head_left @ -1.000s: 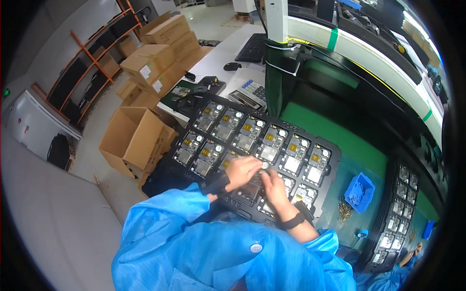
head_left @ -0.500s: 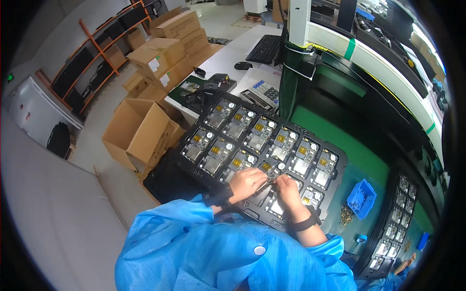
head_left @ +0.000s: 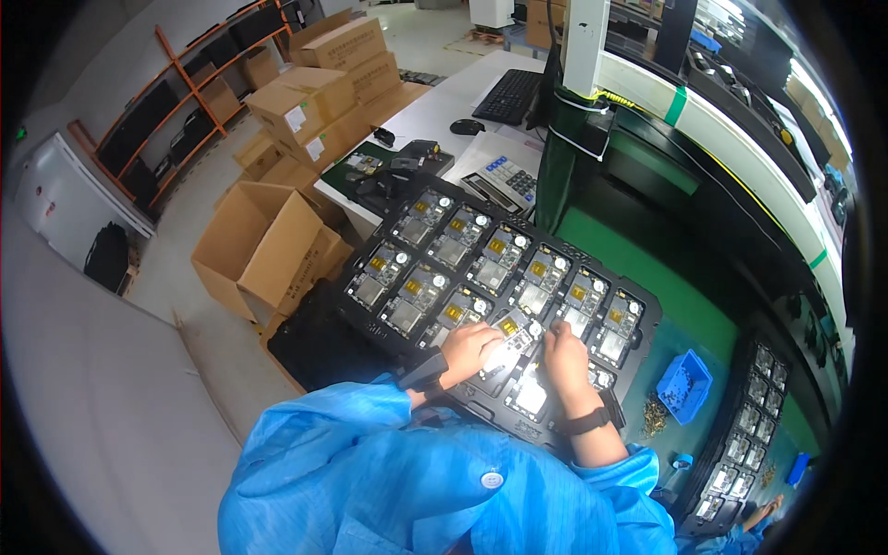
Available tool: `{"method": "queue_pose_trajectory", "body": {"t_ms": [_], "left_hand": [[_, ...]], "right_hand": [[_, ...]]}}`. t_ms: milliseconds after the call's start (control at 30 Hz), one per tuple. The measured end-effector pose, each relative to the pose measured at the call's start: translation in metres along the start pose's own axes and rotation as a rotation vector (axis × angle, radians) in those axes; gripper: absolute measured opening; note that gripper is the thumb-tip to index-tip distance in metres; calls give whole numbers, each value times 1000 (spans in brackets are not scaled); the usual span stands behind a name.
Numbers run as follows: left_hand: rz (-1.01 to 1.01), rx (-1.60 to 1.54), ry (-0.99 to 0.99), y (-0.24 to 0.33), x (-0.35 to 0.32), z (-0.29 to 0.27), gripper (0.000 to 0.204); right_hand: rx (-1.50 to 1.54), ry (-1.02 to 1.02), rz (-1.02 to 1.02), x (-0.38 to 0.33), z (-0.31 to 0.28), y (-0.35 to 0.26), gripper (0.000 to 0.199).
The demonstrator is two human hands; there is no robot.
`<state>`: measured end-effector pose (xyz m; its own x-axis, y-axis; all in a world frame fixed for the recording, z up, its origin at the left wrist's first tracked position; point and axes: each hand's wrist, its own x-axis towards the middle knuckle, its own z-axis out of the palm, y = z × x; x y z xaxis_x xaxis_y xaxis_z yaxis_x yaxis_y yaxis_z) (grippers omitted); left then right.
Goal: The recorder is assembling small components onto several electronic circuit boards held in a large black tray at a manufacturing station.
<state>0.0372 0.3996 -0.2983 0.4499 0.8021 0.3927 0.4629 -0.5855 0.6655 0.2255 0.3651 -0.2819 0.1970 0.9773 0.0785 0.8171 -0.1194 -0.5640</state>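
Note:
A black tray [head_left: 638,365] lies before me, its pockets holding several circuit boards with round white parts and amber patches. My left hand [head_left: 470,351] is closed at the left edge of one circuit board [head_left: 520,337] in the near row, with bright glare over the board's lower part. On that board's right side is my right hand [head_left: 567,359], apart from it, with thumb and fingertips pinched together above the tray. Whatever the right fingertips hold, if anything, is too small to make out.
Right of the tray stand a blue bin [head_left: 684,387] with small dark parts and a pile of small brass-coloured pieces [head_left: 655,416]. Another loaded tray [head_left: 740,444] lies farther right, near another person's hand [head_left: 763,511]. Behind are a calculator [head_left: 504,180], a keyboard [head_left: 511,95] and an open carton [head_left: 264,245].
My right hand has moved right and slightly up, away from my left hand. The board between them shows more plainly and catches bright glare. My left hand stays nearly in place.

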Motion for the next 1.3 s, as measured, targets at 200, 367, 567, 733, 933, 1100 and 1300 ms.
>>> {"method": "queue_pose_trajectory", "body": {"t_ms": [200,367,567,733,933,1100,1300], "left_hand": [[-33,-70,-97,13,-20,0,9],[70,-19,-77,9,-22,5,8],[-14,-4,-64,16,-27,0,6],[211,-9,-76,22,-30,2,8],[282,131,-159,12,-32,7,8],[145,165,-117,11,-27,2,6],[-33,214,-13,18,-31,2,6]], "right_hand": [[-59,-16,25,-1,8,3,28],[-32,-9,57,-3,13,-5,22],[-5,-17,40,-8,18,-12,22],[-28,-111,24,-3,19,-17,23],[-11,-121,-12,-8,21,-20,22],[-112,-138,-2,-8,19,-20,22],[-109,-236,5,-32,7,-13,22]]}}
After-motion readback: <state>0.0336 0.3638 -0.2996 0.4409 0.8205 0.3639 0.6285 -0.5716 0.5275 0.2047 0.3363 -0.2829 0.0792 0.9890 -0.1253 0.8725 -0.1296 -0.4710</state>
